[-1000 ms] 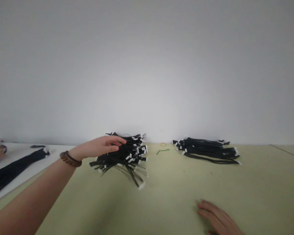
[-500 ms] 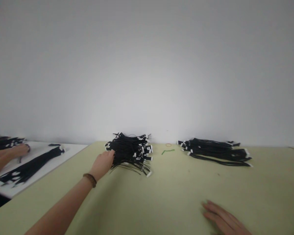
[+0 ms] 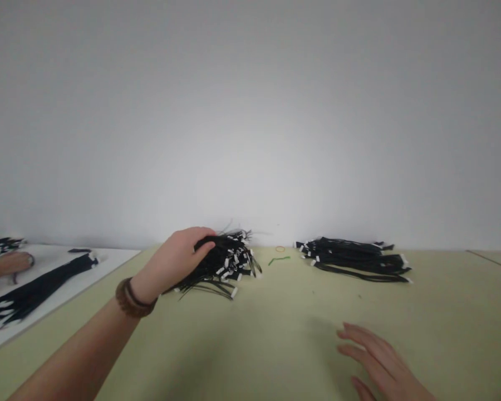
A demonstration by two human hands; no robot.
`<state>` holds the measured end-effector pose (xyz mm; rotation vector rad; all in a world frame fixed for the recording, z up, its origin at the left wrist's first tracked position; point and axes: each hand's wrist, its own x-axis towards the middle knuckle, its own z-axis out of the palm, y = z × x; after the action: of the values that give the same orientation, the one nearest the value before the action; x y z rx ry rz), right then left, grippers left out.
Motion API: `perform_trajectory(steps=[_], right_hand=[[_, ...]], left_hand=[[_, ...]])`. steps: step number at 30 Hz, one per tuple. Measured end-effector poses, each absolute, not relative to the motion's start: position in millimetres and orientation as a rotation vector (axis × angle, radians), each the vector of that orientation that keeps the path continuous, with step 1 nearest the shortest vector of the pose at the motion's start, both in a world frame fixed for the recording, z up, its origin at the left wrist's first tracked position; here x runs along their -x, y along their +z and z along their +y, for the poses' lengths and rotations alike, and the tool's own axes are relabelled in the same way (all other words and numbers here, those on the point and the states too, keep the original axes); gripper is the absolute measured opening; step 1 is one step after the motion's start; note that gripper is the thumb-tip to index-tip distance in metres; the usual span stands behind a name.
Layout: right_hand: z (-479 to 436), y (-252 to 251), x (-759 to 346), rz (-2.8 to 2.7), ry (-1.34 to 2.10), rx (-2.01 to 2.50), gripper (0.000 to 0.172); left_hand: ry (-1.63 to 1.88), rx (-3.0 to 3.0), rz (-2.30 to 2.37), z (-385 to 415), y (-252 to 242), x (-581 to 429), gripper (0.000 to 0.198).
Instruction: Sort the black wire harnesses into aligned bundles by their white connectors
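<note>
A loose pile of black cables [image 3: 234,262] with white connectors at the ends lies near the wall, left of centre. My left hand [image 3: 179,253] is over its left side, thumb and fingers closed round some of the cables; the fingertips are partly hidden. Over the front right of the table is my right hand [image 3: 376,359], holding nothing, with fingers apart and slightly bent. Farther right, a flatter stack of black cables [image 3: 354,257] lies along the wall, well away from both hands.
A green strip [image 3: 279,259] and a small orange ring [image 3: 280,249] lie between the cable piles on the pale green table [image 3: 275,323]. At left, another person's hand [image 3: 14,263] is over a white table [image 3: 121,256] bearing more black cables [image 3: 45,287].
My left hand has moved up and farther over the pile, closing round cables and shifting them. My right hand has risen a little, fingers spreading. The view has turned slightly right.
</note>
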<state>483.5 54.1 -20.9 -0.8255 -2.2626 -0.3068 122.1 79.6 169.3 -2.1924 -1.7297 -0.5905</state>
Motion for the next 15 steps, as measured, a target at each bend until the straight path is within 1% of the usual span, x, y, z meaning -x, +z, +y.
perform_trajectory(steps=[2, 4, 6, 7, 9, 10, 11, 14, 15], right_hand=[[51, 9, -467, -2.191, -0.295, 0.809, 0.037], [50, 42, -442, -2.143, -0.189, 0.774, 0.045], [51, 70, -415, -2.077, 0.096, 0.786, 0.059], [52, 81, -402, -2.045, 0.328, 0.784, 0.061], [57, 97, -384, -2.019, 0.649, 0.73, 0.037], [61, 103, -379, -2.005, 0.743, 0.697, 0.024], [65, 106, -378, -1.985, 0.796, 0.668, 0.017], [78, 114, -395, -1.845, 0.914, 0.627, 0.018], [81, 116, -404, -1.781, 0.948, 0.624, 0.017]], left_hand=[[-0.571, 2.266, -1.643, 65, 170, -148, 0.024], [-0.585, 2.305, -1.584, 50, 173, -174, 0.03], [-0.617, 2.312, -1.573, 38, 176, -197, 0.041], [-0.678, 2.319, -1.578, 34, 177, -207, 0.044], [-0.83, 2.305, -1.543, 30, 178, -222, 0.045], [-0.904, 2.285, -1.505, 29, 178, -228, 0.045], [-0.982, 2.237, -1.468, 27, 179, -231, 0.043], [-1.219, 2.089, -1.369, 15, 179, -232, 0.032], [-1.294, 2.073, -1.348, 8, 178, -230, 0.025]])
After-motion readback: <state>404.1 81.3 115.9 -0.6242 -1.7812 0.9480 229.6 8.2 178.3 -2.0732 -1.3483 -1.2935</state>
